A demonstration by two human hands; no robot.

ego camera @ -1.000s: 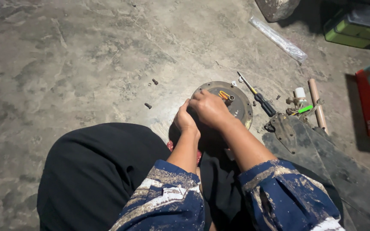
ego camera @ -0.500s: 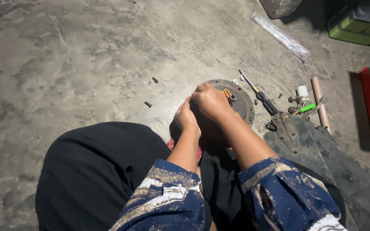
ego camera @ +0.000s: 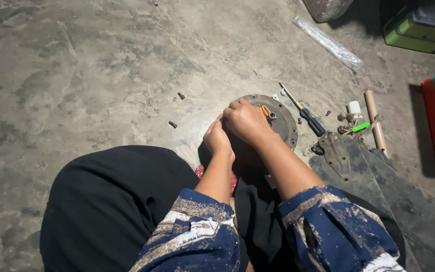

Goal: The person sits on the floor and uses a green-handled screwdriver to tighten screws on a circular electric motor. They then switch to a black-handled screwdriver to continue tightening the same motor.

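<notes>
A round, rusty metal disc (ego camera: 283, 121) with orange wires at its middle lies on the concrete floor in front of my knees. My right hand (ego camera: 246, 121) rests on the disc's near left part, fingers curled down onto it. My left hand (ego camera: 217, 138) is pressed beside it at the disc's left edge, fingers bent under. What the fingers grip is hidden beneath both hands. A screwdriver (ego camera: 305, 113) with a black handle lies just right of the disc.
Loose bolts (ego camera: 173, 124) lie on the floor to the left. A dark metal bracket (ego camera: 334, 151), a green-tipped tool (ego camera: 357, 128), a white cap and a tan tube (ego camera: 376, 123) sit at right. A clear plastic sleeve (ego camera: 330, 44), green box and red carton lie farther off.
Both hands stay on the disc with only slight shifts. The view has drifted a little, nothing else moved.
</notes>
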